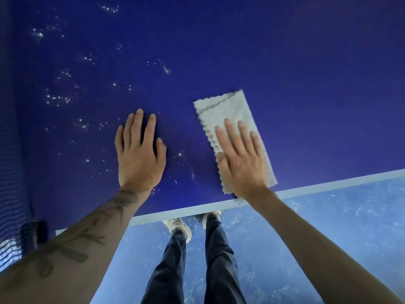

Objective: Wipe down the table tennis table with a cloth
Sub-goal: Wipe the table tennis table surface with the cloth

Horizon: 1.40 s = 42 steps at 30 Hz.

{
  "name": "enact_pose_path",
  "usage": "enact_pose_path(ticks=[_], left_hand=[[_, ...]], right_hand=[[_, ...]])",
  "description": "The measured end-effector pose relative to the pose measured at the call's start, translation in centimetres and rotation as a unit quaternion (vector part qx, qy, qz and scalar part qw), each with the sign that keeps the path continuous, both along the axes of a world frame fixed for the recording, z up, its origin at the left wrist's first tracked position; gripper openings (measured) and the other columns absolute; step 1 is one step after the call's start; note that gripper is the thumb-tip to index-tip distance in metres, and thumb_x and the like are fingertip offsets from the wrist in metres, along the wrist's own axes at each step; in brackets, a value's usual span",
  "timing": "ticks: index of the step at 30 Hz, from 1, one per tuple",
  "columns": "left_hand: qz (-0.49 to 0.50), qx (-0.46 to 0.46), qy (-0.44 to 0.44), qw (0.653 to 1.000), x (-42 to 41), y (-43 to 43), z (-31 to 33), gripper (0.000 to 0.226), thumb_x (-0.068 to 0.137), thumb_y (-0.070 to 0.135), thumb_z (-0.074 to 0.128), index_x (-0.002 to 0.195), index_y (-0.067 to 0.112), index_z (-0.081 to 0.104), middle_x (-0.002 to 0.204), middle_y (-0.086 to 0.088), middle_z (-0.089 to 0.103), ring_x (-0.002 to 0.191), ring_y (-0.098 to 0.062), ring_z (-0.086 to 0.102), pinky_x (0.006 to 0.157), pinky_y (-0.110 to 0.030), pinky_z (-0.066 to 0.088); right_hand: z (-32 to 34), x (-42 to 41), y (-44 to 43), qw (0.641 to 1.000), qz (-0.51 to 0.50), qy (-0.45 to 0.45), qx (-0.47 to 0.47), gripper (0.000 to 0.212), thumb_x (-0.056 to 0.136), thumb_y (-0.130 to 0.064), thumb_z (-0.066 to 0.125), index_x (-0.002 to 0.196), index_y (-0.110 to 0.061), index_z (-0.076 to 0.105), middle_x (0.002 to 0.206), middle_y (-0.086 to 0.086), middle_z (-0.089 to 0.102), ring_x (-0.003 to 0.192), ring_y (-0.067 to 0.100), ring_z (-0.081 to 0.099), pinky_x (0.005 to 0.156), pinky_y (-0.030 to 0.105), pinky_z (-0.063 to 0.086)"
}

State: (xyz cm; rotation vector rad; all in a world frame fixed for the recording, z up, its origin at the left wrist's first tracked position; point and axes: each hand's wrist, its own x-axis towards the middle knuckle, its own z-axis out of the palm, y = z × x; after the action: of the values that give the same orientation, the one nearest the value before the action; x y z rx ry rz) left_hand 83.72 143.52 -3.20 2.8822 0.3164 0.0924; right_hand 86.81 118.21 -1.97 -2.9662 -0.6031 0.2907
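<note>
Both hands flat (fingers straight): left hand [140, 154] on table [285, 62], right hand [241, 159] pressing cloth [228, 110].

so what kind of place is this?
Probably a games or sports room: dark blue table tennis table with white edge line, what looks like its net at left, speckled blue floor.

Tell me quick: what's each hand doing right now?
Left hand: open, flat on the bare blue table, holding nothing.
Right hand: open, straight fingers pressing the folded cloth onto the table.
</note>
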Motion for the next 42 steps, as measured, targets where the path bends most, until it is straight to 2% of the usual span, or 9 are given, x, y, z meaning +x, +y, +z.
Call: enact_pose_path(ticks=[5, 9, 12, 16, 19, 26, 33, 39, 42], left_hand=[[0.0, 0.0, -0.002, 1.0, 0.1, 0.0, 0.1, 0.056, 0.108, 0.029, 0.04, 0.161, 0.013, 0.037, 0.171, -0.013, 0.027, 0.16, -0.032, 0.022, 0.131, -0.052, 0.014], [-0.001, -0.001, -0.008, 1.0, 0.1, 0.0, 0.1, 0.056, 0.107, 0.028, 0.04, 0.162, 0.013, 0.037, 0.171, -0.013, 0.028, 0.159, -0.033, 0.023, 0.13, -0.052, 0.015], [0.0, -0.002, -0.013, 1.0, 0.1, 0.0, 0.2, 0.055, 0.108, 0.028, 0.04, 0.161, 0.012, 0.039, 0.17, -0.013, 0.03, 0.158, -0.033, 0.024, 0.13, -0.053, 0.016], [-0.003, -0.005, -0.01, 1.0, -0.1, 0.1, 0.2, 0.055, 0.109, 0.029, 0.04, 0.161, 0.012, 0.038, 0.171, -0.014, 0.028, 0.159, -0.032, 0.022, 0.13, -0.052, 0.014], [-0.006, -0.007, -0.012, 1.0, -0.1, 0.1, 0.1, 0.055, 0.109, 0.029, 0.04, 0.161, 0.013, 0.037, 0.171, -0.014, 0.027, 0.16, -0.032, 0.021, 0.131, -0.051, 0.012], [-0.011, 0.012, -0.047, 0.999, -0.2, 0.1, -0.3, 0.052, 0.109, 0.028, 0.039, 0.159, 0.011, 0.042, 0.169, -0.015, 0.033, 0.157, -0.035, 0.029, 0.128, -0.054, 0.019], [-0.003, 0.019, -0.037, 0.999, -0.2, 0.1, -0.3, 0.053, 0.109, 0.029, 0.04, 0.159, 0.013, 0.042, 0.169, -0.014, 0.032, 0.157, -0.033, 0.028, 0.129, -0.052, 0.017], [-0.004, 0.015, -0.038, 0.999, -0.3, 0.1, -0.4, 0.053, 0.109, 0.028, 0.041, 0.159, 0.012, 0.043, 0.169, -0.013, 0.033, 0.156, -0.034, 0.03, 0.129, -0.052, 0.02], [-0.015, -0.036, -0.017, 0.999, -0.2, 0.8, 0.1, 0.054, 0.109, 0.031, 0.037, 0.161, 0.013, 0.04, 0.17, -0.012, 0.032, 0.158, -0.032, 0.027, 0.13, -0.049, 0.017]], right_hand=[[0.3, 5.6, 1.5, 0.985, -0.174, -0.002, 0.006, 0.065, 0.11, -0.043, 0.015, 0.172, -0.025, 0.007, 0.18, 0.004, 0.003, 0.166, 0.031, 0.002, 0.133, 0.054, 0.007], [0.1, 0.8, 6.2, 1.0, -0.02, 0.009, 0.013, 0.065, 0.111, -0.039, 0.022, 0.172, -0.024, 0.006, 0.18, 0.004, 0.001, 0.166, 0.031, -0.001, 0.133, 0.054, 0.008], [0.1, -2.9, 2.7, 0.999, 0.045, 0.014, 0.001, 0.064, 0.111, -0.036, 0.03, 0.172, -0.025, 0.013, 0.18, 0.001, 0.007, 0.166, 0.028, 0.004, 0.133, 0.053, 0.012], [0.8, 0.0, -3.6, 0.992, -0.112, 0.012, -0.048, 0.064, 0.111, -0.041, 0.021, 0.172, -0.027, 0.007, 0.18, 0.001, 0.004, 0.166, 0.027, 0.003, 0.132, 0.054, 0.014], [0.8, 3.0, -1.6, 0.977, -0.21, 0.003, -0.017, 0.065, 0.11, -0.044, 0.015, 0.172, -0.026, 0.004, 0.18, 0.004, 0.002, 0.166, 0.029, 0.001, 0.133, 0.054, 0.008], [0.3, -5.5, 3.0, 1.0, -0.009, 0.018, -0.008, 0.063, 0.111, -0.039, 0.022, 0.172, -0.025, 0.011, 0.18, 0.002, 0.004, 0.166, 0.028, 0.0, 0.133, 0.054, 0.011], [0.0, -1.3, 0.3, 0.975, -0.221, -0.006, 0.004, 0.063, 0.112, -0.041, 0.02, 0.172, -0.026, 0.009, 0.18, 0.003, 0.005, 0.166, 0.031, 0.004, 0.133, 0.055, 0.01], [-0.3, -5.3, 6.8, 0.998, -0.052, 0.014, 0.025, 0.063, 0.113, -0.039, 0.022, 0.172, -0.026, 0.006, 0.18, 0.002, -0.001, 0.166, 0.029, -0.002, 0.134, 0.053, 0.006], [-0.3, -5.4, 3.3, 0.997, -0.08, 0.007, 0.02, 0.062, 0.112, -0.039, 0.025, 0.172, -0.027, 0.014, 0.18, -0.001, 0.006, 0.166, 0.027, 0.004, 0.133, 0.053, 0.01]])
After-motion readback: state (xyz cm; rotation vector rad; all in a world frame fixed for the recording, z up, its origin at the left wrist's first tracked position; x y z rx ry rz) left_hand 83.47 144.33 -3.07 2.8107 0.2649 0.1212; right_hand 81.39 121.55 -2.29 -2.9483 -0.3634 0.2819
